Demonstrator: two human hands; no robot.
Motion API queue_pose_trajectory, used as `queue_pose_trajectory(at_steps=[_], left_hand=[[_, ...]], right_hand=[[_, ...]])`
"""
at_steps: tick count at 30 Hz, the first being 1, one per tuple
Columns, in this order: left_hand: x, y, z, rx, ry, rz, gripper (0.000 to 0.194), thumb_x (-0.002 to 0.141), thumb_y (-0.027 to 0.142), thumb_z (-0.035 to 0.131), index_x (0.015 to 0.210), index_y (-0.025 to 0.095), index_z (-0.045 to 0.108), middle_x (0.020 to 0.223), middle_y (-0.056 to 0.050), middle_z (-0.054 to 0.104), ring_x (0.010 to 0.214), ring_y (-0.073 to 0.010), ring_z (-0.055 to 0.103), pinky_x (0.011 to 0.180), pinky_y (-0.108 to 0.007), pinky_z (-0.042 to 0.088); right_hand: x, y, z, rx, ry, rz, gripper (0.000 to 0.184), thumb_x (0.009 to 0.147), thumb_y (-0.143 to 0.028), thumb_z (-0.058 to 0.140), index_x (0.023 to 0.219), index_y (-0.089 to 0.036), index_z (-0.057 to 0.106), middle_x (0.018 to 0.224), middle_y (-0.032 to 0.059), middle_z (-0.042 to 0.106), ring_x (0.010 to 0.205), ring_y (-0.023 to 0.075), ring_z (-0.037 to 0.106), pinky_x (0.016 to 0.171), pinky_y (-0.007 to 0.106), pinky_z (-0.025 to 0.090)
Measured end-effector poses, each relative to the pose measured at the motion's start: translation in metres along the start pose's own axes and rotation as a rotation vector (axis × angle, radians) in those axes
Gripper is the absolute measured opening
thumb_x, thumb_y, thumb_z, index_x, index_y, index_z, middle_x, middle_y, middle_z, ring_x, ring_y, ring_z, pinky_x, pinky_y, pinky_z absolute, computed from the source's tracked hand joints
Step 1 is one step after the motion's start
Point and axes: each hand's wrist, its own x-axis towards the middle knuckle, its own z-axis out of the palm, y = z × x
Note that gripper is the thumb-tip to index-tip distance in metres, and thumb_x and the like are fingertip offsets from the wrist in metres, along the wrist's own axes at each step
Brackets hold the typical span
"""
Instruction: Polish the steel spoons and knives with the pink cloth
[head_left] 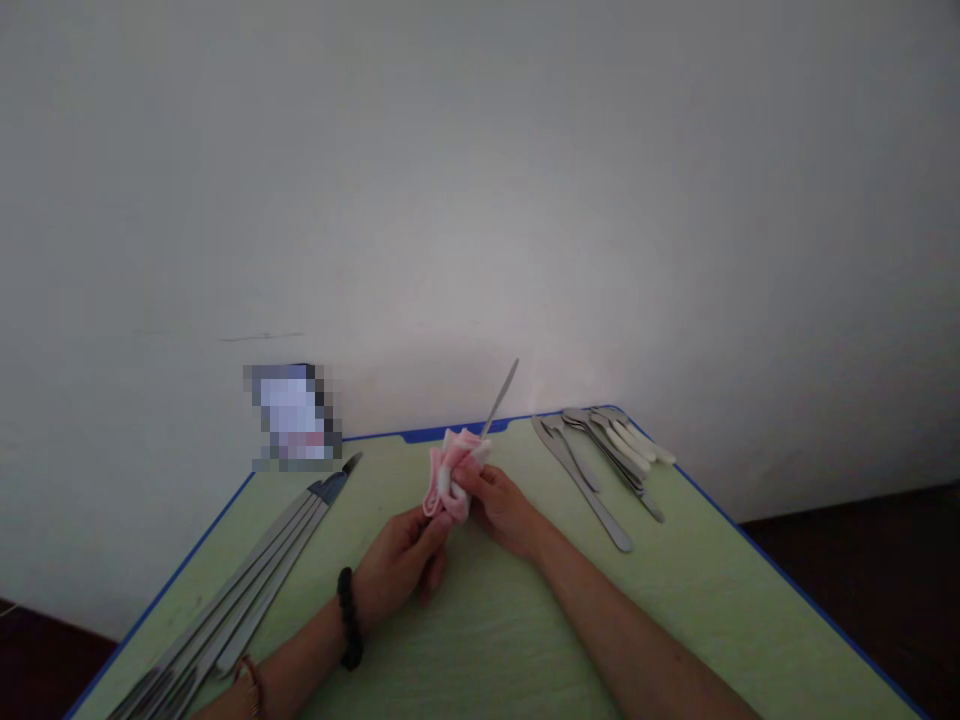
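Bench (697,560) is cut off at btm, both forearms (300,655) likewise, angled inward & fwd. Along L edge, table knives (267,595) are fanned, ends cropped, exact no. hard to count. On R, cutlery pile (615,455) is overlapped, some pcs. part-hidden. L hand (397,560) is curled in, closed at lower edge of pink-&-white cloth (450,450); whether a handle's gripped can't be told. By R hand (501,512), turned inward, cloth is pinched over mid-bench. Phone (289,410) is pixelated. From cloth, slim blade (499,398) is pointed up-R, rest hidden.
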Motion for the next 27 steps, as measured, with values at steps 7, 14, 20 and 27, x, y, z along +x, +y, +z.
queue_pose_trajectory(at_steps=[7,14,20,27], left_hand=[[0.000,0.009,0.005,-0.068,0.057,-0.020,0.044,0.078,0.061,0.045,0.078,0.017,0.047,0.052,0.005,0.052,0.034,-0.0071,0.044,0.029,-0.016,0.034],[0.000,0.004,0.003,-0.025,0.010,-0.028,0.045,0.080,0.062,0.041,0.070,0.018,0.046,0.047,0.004,0.052,0.032,-0.0080,0.044,0.030,-0.017,0.034],[-0.002,0.010,0.003,0.019,-0.020,-0.053,0.052,0.080,0.065,0.035,0.058,0.019,0.043,0.036,0.006,0.045,0.031,-0.0080,0.038,0.034,-0.019,0.029],[-0.004,0.008,-0.001,0.032,-0.120,-0.059,0.047,0.082,0.056,0.039,0.057,0.017,0.049,0.039,0.004,0.047,0.035,-0.0077,0.038,0.038,-0.019,0.030]], right_hand=[[-0.001,-0.001,0.001,0.022,0.006,-0.025,0.029,0.064,-0.043,0.070,0.068,-0.014,0.064,0.063,-0.0001,0.059,0.062,0.0119,0.052,0.070,0.027,0.039],[-0.002,-0.004,0.005,0.011,0.021,0.012,0.027,0.065,-0.041,0.069,0.065,-0.015,0.063,0.061,-0.0007,0.058,0.061,0.0118,0.050,0.068,0.026,0.039],[0.005,0.002,0.003,0.099,0.187,-0.025,0.034,0.063,-0.047,0.070,0.063,-0.015,0.061,0.058,-0.0019,0.056,0.058,0.0104,0.048,0.060,0.023,0.036],[0.010,0.002,0.002,0.168,0.338,-0.114,0.041,0.064,-0.055,0.066,0.064,-0.015,0.059,0.058,-0.0029,0.053,0.055,0.0092,0.043,0.058,0.023,0.035]])
